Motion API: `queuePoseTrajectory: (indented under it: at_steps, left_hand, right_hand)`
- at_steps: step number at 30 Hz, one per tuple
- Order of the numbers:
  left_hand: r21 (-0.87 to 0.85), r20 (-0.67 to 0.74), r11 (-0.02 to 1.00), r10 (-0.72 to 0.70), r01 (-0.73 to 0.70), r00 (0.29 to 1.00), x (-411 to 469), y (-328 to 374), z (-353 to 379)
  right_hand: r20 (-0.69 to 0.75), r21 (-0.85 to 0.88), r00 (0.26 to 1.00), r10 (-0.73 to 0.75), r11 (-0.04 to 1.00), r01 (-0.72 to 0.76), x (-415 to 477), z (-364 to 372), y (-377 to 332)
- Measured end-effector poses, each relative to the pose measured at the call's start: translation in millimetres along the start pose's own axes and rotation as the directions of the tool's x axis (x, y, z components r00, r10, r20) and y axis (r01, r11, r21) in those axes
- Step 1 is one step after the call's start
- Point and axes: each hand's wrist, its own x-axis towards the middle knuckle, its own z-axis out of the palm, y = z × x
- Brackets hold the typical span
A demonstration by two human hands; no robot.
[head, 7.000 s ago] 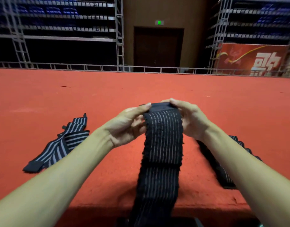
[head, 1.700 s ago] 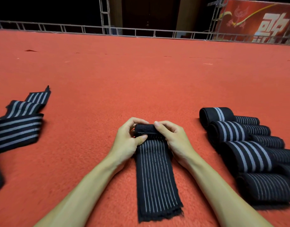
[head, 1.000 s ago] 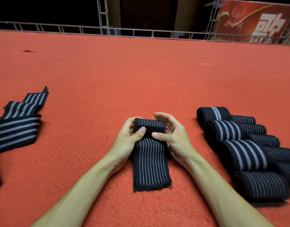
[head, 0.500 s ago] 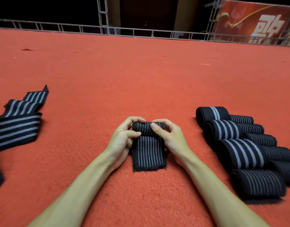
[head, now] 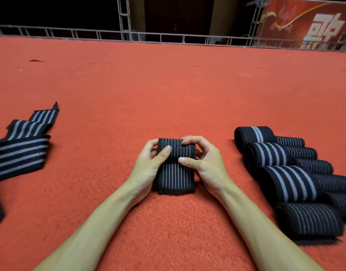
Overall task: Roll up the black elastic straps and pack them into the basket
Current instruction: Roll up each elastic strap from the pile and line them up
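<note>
Rolling nearly done: left hand [head: 148,165] and right hand [head: 204,163] clamp the strap [head: 176,150]; next we wind in its near tail [head: 174,179].

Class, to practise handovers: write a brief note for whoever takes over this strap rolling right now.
Left hand and right hand both grip the strap on the carpet, mostly rolled, a short tail flat.
Finished rolls lie to the right; unrolled straps lie at left. No basket in view.
Left to do: finish this roll, roll the others, pack all.
</note>
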Motion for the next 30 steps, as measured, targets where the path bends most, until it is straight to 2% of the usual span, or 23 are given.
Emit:
queuePoseTrajectory:
  at_steps: [6,8,10,14,19,24,26,30]
  left_hand:
    - [-0.010,0.055,0.997,0.081,-0.080,0.995,2,-2,-6]
    - [-0.014,0.065,0.994,0.110,-0.109,0.992,2,-1,-8]
    - [-0.001,0.073,0.993,0.117,-0.117,0.990,2,0,-10]
    - [-0.003,0.096,0.996,0.085,-0.085,0.992,0,2,-7]
    - [-0.112,0.117,0.993,-0.024,0.037,0.993,-1,5,-3]
    - [-0.178,0.010,0.977,-0.120,0.119,0.993,3,3,-5]
    - [-0.174,0.000,0.977,-0.123,0.121,0.992,5,1,-7]
    - [-0.108,-0.020,0.991,-0.077,0.075,0.997,3,-1,-6]
  right_hand:
    - [-0.030,-0.034,0.999,0.015,0.999,-0.016,3,-1,5]
    - [-0.063,-0.098,0.997,0.043,0.994,-0.049,4,1,8]
    - [-0.048,-0.087,0.994,0.103,0.991,-0.107,5,4,9]
    - [-0.096,-0.061,0.983,0.157,0.985,-0.163,6,4,8]
    - [-0.142,-0.028,0.987,0.077,0.996,-0.081,6,0,10]
    - [-0.090,-0.090,0.995,0.047,0.994,-0.055,2,-1,10]
    - [-0.075,-0.081,0.995,0.066,0.994,-0.072,2,-1,12]
    - [-0.135,-0.031,0.984,0.116,0.992,-0.121,3,-1,11]
